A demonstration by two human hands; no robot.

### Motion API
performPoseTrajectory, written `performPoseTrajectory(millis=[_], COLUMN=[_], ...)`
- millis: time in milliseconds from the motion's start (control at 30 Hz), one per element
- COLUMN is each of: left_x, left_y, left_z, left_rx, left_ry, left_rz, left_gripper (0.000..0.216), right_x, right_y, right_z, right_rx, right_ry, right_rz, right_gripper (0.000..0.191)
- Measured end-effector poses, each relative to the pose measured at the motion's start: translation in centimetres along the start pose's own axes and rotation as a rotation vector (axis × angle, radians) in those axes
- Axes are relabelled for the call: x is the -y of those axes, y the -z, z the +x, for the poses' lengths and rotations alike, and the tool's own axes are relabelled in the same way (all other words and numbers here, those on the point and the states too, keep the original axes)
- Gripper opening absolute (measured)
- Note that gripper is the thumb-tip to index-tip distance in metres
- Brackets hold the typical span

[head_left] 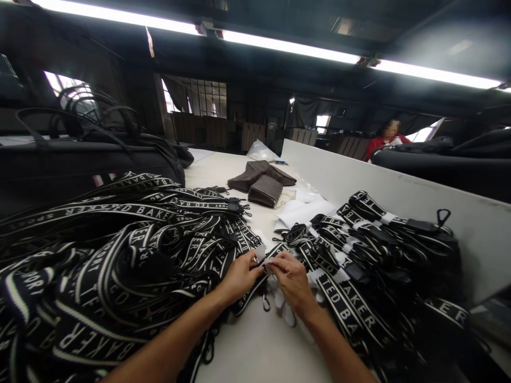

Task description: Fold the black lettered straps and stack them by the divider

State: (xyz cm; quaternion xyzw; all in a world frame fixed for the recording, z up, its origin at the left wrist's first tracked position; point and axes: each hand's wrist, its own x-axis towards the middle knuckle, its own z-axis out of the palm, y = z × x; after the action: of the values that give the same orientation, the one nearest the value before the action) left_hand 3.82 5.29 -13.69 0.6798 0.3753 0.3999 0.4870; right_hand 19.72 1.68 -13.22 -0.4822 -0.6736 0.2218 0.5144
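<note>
My left hand (239,277) and my right hand (292,279) are close together above the table, fingers pinched. Between the left fingertips is a small whitish strip (260,252), thin and partly see-through. The right fingertips pinch another small white piece; whether the two are joined I cannot tell. A black strap (248,299) with white lettering runs beneath both hands, with a black snap hook (266,303) below. To the left lies a big loose heap of similar straps (115,287). On the right are folded straps (355,298) bound with white bands.
Dark brown pouches (265,190) and white paper sheets (305,210) lie farther back on the white table (255,346), near a clear plastic bag (261,151). A large black bag (88,165) stands left. A low white partition (383,186) borders the right; behind it is a person in red (373,146).
</note>
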Motion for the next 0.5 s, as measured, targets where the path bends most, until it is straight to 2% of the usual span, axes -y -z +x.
performPoseTrajectory(millis=[67, 133, 233, 333, 500], left_x=[0.0, -0.2, -0.5, -0.5, -0.6], left_y=[-0.1, -0.1, -0.2, -0.4, -0.5], left_z=[-0.1, -0.2, -0.2, -0.3, -0.6], left_rx=[-0.035, -0.088, -0.154, -0.181, -0.212], left_ry=[-0.011, -0.047, -0.124, -0.178, -0.293], left_rz=[0.089, 0.223, 0.439, 0.517, 0.632], left_gripper=[0.019, 0.011, 0.021, 0.015, 0.017], right_x=[-0.2, -0.4, -0.7, -0.8, -0.3], right_y=[-0.2, -0.5, -0.9, -1.1, -1.1], right_z=[0.0, 0.0, 0.1, 0.1, -0.3], right_rx=[-0.020, -0.026, -0.026, -0.030, 0.014], right_ry=[-0.007, -0.082, -0.241, -0.339, -0.243], right_rz=[0.043, 0.132, 0.256, 0.340, 0.253], right_gripper=[0.017, 0.017, 0.019, 0.022, 0.016])
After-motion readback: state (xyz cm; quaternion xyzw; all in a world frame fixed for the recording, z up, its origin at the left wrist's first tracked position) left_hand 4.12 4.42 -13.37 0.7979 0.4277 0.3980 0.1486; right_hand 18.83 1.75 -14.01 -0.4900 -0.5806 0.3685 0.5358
